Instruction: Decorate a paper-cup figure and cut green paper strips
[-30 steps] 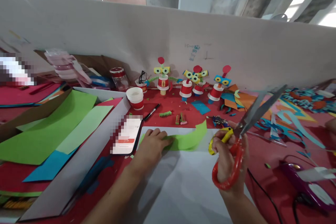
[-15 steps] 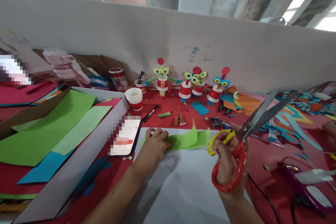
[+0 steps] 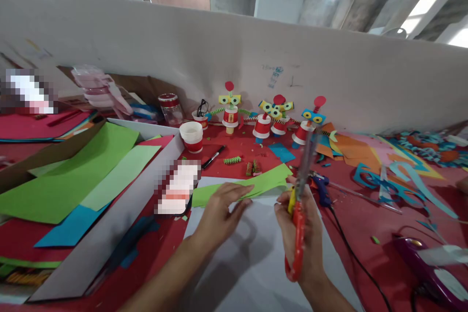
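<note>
My left hand [image 3: 220, 209] pinches a strip of light green paper [image 3: 256, 184] and holds it just above a white sheet [image 3: 252, 268] at the table's middle. My right hand [image 3: 303, 234] is closed round the red and yellow handles of a pair of scissors [image 3: 300, 204]. The blades point up and away, blurred by motion, just right of the green strip's end.
A phone [image 3: 178, 190] lies left of the strip. Behind stand a red and white cup [image 3: 192, 136], a black marker [image 3: 212, 157] and several paper-cup figures [image 3: 268, 119]. Green and blue sheets [image 3: 73, 170] lie at left; paper scraps [image 3: 387, 165], a purple glue gun [image 3: 424, 263] and its cable at right.
My right hand swung the scissors from pointing right to nearly upright and moved left toward the strip. My left hand lifted the green paper off the white sheet, now flatter.
</note>
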The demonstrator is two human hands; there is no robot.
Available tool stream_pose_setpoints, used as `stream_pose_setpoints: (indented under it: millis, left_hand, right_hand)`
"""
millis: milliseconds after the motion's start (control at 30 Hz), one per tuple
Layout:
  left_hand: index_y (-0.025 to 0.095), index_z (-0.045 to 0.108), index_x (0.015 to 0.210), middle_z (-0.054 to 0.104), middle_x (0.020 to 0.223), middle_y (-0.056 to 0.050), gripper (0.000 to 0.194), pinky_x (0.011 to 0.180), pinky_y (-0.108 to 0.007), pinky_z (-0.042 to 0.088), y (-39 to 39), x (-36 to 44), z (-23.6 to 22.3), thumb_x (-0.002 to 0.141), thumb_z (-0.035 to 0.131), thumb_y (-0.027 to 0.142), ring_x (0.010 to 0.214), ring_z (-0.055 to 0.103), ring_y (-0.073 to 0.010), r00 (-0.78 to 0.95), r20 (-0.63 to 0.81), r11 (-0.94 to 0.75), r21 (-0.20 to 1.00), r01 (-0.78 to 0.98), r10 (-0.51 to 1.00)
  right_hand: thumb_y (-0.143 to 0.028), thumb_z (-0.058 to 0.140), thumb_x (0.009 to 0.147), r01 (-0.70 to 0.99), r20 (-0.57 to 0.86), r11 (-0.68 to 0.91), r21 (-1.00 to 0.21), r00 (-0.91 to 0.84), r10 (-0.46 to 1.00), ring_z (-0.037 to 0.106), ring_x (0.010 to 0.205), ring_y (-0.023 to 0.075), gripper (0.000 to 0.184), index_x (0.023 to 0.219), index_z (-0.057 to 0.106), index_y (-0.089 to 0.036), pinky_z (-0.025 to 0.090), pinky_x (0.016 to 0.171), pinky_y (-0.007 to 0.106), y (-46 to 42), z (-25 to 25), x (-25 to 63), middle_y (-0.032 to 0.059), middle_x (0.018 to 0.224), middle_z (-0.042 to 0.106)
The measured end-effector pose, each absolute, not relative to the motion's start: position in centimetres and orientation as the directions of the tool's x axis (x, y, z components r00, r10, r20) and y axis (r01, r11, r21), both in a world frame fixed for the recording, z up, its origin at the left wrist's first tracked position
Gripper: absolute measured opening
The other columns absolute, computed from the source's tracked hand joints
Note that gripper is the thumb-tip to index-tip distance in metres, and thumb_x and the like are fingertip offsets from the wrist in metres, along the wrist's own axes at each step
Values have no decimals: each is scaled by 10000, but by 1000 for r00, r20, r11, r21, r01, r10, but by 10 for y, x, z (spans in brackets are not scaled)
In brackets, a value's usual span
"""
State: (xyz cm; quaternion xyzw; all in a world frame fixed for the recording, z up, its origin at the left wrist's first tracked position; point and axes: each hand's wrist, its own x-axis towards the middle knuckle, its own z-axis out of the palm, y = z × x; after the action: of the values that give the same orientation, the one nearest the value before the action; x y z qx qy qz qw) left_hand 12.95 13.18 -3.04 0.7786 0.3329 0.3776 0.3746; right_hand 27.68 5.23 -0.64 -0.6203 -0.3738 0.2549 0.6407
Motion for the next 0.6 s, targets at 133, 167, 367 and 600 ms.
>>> stream_pose_setpoints:
  millis: [133,167,367,600]
  left_hand:
    - [288,493,1390,492,1437,-116,746,1027,-455,413,102,138,-20,727,723,541,1252,507,-303,711,105,68,975,-210,695]
    - [288,465,1410,477,1448,-117,810,1039,-452,402,97,140,-18,697,744,554,1263,497,-309,747,84,175,949,-261,660]
    - [315,353,1463,530,1353,-95,963,1032,-417,397,93,141,-19,636,826,454,1234,513,-286,770,34,385,852,-356,637]
    - [203,458,1409,563,1332,-161,533,1007,-474,418,111,141,-36,918,471,413,1210,532,-299,569,112,-236,960,149,815]
  right_hand:
    - [-263,704,732,62,53,35,-997,306,951,585,714,164,605,1274,438,-300,496,633,293,50,-23,271,11,978,621]
    - [-274,736,698,30,48,41,-999,263,964,600,753,175,695,1305,399,-306,513,672,309,50,-27,270,20,1020,624]
    - [-307,806,630,-127,69,91,-988,168,983,634,895,205,873,1338,297,-342,538,786,360,49,-34,263,51,1169,598]
    - [-223,673,701,112,19,-13,-994,284,959,635,832,200,543,1221,520,-251,512,758,341,62,-21,282,18,959,666]
